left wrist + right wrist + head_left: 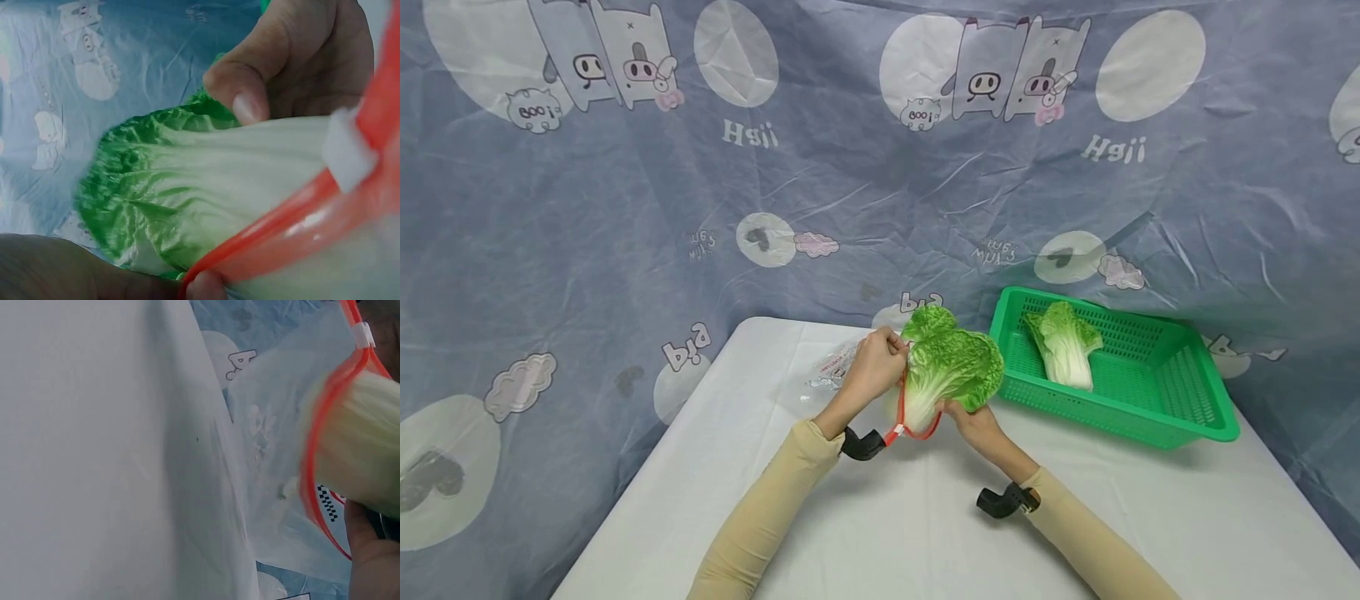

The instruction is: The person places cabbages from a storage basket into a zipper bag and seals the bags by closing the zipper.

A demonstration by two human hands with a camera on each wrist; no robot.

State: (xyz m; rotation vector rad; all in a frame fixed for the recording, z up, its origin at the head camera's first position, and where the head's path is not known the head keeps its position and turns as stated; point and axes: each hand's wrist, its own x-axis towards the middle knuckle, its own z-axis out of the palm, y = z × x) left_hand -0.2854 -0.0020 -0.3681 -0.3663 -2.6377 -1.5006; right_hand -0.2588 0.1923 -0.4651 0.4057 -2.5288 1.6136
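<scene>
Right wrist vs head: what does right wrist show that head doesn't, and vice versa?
Right wrist only: the black checkered print on the clear bag.

Head only: the green basket, the second cabbage inside it, and the person's beige sleeves.

Both: the bag's red edge with its white slider, the held cabbage with its pale base at the bag's mouth, the right hand, the white table and the patterned curtain.
</scene>
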